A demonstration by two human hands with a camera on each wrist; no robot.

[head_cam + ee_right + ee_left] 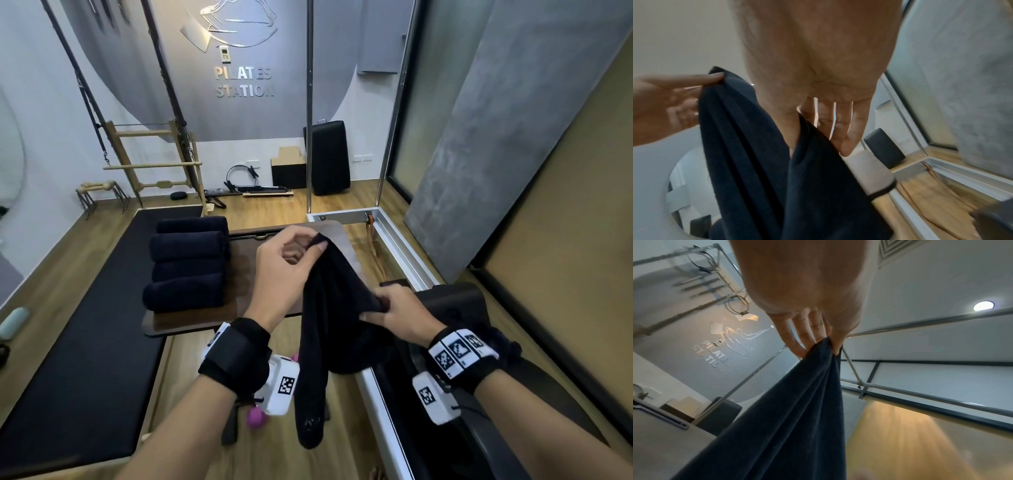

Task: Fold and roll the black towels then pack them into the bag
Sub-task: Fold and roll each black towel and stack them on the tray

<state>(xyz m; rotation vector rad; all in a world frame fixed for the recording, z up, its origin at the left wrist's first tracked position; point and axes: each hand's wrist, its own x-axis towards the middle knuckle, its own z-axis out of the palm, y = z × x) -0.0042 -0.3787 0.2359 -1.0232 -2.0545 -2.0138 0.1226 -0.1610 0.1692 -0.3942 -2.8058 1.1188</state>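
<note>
A black towel (329, 329) hangs loose in the air between my hands, its lower end dangling near the floor. My left hand (294, 250) pinches its top edge between thumb and fingers, which the left wrist view shows as the towel (789, 410) gathered at my fingertips (836, 345). Lower and to the right, my right hand (387, 305) grips a fold of the same towel (760, 162). Several rolled black towels (186, 263) lie side by side on the left part of a dark wooden table (239, 318). No bag shows in any view.
A long black padded mat (85, 342) runs along the left. A metal-framed reformer rail (400, 246) and a dark padded block (452, 308) stand to the right. Pink dumbbells (257, 419) lie on the wooden floor under my left wrist. Upright metal poles (310, 102) rise behind the table.
</note>
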